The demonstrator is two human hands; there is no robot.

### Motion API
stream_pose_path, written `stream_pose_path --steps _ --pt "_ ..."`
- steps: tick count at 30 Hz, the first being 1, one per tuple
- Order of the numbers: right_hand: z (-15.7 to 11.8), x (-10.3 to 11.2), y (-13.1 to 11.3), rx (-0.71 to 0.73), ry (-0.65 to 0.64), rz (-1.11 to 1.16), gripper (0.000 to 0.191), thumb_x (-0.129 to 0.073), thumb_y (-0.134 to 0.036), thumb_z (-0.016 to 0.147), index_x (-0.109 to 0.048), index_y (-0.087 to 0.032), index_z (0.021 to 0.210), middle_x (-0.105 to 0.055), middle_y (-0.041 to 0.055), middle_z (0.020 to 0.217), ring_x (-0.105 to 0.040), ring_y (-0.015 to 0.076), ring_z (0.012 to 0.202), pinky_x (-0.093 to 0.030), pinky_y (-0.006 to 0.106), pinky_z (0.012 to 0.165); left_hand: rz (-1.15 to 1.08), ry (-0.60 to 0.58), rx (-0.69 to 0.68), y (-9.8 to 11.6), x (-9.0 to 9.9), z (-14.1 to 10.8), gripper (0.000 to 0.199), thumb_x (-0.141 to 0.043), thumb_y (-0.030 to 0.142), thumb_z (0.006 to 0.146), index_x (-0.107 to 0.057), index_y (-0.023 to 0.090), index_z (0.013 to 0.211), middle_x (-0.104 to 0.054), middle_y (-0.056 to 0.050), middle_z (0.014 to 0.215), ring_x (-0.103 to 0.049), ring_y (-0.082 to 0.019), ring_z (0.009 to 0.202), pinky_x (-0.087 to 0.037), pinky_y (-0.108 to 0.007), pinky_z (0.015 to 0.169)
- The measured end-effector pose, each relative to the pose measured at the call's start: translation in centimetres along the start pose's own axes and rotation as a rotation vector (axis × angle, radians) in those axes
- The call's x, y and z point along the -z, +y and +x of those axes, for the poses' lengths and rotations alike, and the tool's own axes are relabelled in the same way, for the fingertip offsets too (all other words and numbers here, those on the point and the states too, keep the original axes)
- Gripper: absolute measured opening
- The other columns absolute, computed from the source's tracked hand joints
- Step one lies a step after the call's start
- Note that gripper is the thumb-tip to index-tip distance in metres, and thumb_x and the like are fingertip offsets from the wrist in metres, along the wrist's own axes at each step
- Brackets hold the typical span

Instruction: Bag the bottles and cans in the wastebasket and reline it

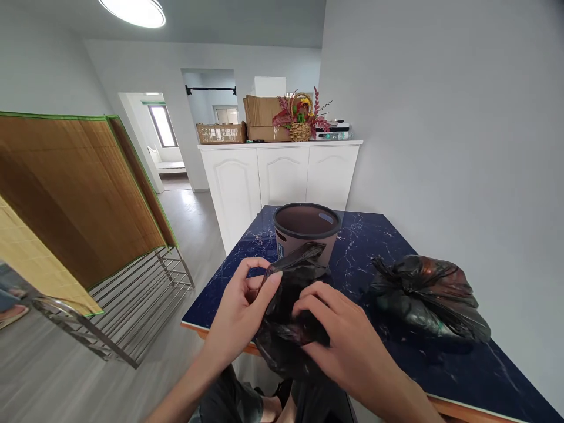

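Observation:
A crumpled black plastic bag hangs between my two hands, in front of the trash can and over the table's near edge. My left hand grips its left side between thumb and fingers. On the other side, my right hand has its curled fingers in the folds of the same bag. Just behind stands a brownish trash can with a dark rim, upright, its lower front hidden by the bag. To the right lies a full, knotted black garbage bag, apart from my hands.
The dark blue marbled table meets the wall on the right. A metal rack with bamboo mats stands at left. Behind, a white cabinet carries cardboard boxes and a flower basket. Someone's foot shows at far left.

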State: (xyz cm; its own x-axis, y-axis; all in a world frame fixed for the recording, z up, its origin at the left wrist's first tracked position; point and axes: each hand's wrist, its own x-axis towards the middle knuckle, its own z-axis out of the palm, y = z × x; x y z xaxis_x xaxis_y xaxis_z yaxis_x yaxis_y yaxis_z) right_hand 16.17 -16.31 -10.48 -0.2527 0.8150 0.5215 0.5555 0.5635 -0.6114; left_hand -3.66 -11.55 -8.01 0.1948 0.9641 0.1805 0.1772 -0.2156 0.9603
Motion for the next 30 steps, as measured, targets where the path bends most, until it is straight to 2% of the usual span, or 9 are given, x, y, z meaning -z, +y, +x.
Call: stream_pose_path --steps 3,6,11,16,19,21,23,26,30 --pt "0.2 0.5 1.2 -0.070 0.115 -0.010 0.017 -0.058 -0.013 0.084 -0.066 -0.026 0.090 -0.070 0.0000 0.084 -0.064 0.0184 0.074 -0.048 0.027 0.068 -0.038 -0.037 -0.011 0.8 0.4 -0.7 0.057 -0.078 0.063 0.082 -0.048 0.027 0.114 -0.039 0.012 0.060 -0.037 -0.010 0.051 -0.031 -0.022 0.049" --pt "-0.5 2.5 2.7 -0.227 0.310 0.031 0.005 -0.060 -0.028 0.091 -0.065 -0.027 0.090 -0.068 -0.0005 0.078 -0.065 0.0184 0.072 -0.048 0.025 0.065 0.018 -0.078 -0.044 0.9 1.4 -1.5 0.066 -0.092 0.051 0.070 -0.050 0.026 0.116 -0.043 0.012 0.058 -0.041 -0.012 0.052 -0.034 -0.024 0.050" --pt "-3.1 6.3 5.9 -0.458 0.521 0.036 0.031 -0.057 -0.056 0.095 -0.063 -0.027 0.086 -0.066 0.0014 0.076 -0.060 0.0195 0.066 -0.046 0.026 0.058 0.144 0.041 -0.112 0.2 2.4 -2.1 0.047 -0.077 0.050 0.085 -0.053 0.025 0.116 -0.033 0.013 0.057 -0.035 -0.011 0.050 -0.030 -0.024 0.049" --pt "-9.0 6.3 10.6 -0.628 0.225 0.049 0.045 -0.069 -0.068 0.085 -0.060 -0.028 0.068 -0.058 0.0000 0.055 -0.056 0.0199 0.051 -0.042 0.028 0.048 0.169 0.463 -0.234 0.4 2.1 -2.7 0.039 -0.073 0.050 0.088 -0.052 0.027 0.112 -0.032 0.011 0.060 -0.030 -0.010 0.048 -0.025 -0.025 0.045" --pt "-11.4 6.7 10.6 -0.594 0.049 0.067 0.035 -0.083 -0.063 0.073 -0.073 -0.030 0.076 -0.068 0.0026 0.057 -0.062 0.0230 0.046 -0.047 0.030 0.042 0.149 0.558 -0.330 1.8 1.8 -3.4 0.036 -0.074 0.046 0.090 -0.052 0.028 0.111 -0.032 0.011 0.059 -0.028 -0.010 0.048 -0.025 -0.024 0.044" --pt "-10.9 7.7 8.1 -0.468 0.092 0.042 0.046 -0.089 -0.054 0.072 -0.080 -0.033 0.111 -0.081 0.0061 0.082 -0.074 0.0267 0.060 -0.058 0.032 0.050 0.126 0.481 -0.362 3.2 1.5 -3.8 0.031 -0.074 0.043 0.093 -0.052 0.028 0.110 -0.032 0.011 0.060 -0.029 -0.010 0.049 -0.026 -0.022 0.045" --pt "-8.8 8.3 4.0 -0.299 0.082 -0.039 0.048 -0.080 -0.043 0.088 -0.071 -0.035 0.135 -0.082 0.0076 0.109 -0.081 0.0277 0.089 -0.066 0.032 0.070 0.077 0.308 -0.359 4.7 0.8 -4.2 0.023 -0.070 0.038 0.098 -0.054 0.027 0.110 -0.030 0.011 0.061 -0.030 -0.009 0.050 -0.027 -0.020 0.047" --pt "-3.6 7.1 -1.6 0.037 -0.115 -0.025 0.037 -0.052 -0.024 0.106 -0.065 -0.032 0.140 -0.076 0.0061 0.132 -0.075 0.0234 0.117 -0.061 0.033 0.099 -0.088 -0.043 -0.367 6.9 -0.6 -4.3 0.011 -0.063 0.031 0.105 -0.056 0.028 0.114 -0.030 0.010 0.062 -0.028 -0.008 0.049 -0.027 -0.018 0.046" --pt "3.8 2.2 -2.4 0.253 -0.474 -0.023 0.036 -0.049 -0.010 0.103 -0.070 -0.023 0.128 -0.079 0.0049 0.114 -0.076 0.0214 0.101 -0.061 0.032 0.092 -0.413 -0.456 -0.304 9.5 -1.7 -3.9 0.019 -0.066 0.033 0.104 -0.059 0.033 0.122 -0.029 0.011 0.062 -0.021 -0.005 0.041 -0.024 -0.015 0.039"
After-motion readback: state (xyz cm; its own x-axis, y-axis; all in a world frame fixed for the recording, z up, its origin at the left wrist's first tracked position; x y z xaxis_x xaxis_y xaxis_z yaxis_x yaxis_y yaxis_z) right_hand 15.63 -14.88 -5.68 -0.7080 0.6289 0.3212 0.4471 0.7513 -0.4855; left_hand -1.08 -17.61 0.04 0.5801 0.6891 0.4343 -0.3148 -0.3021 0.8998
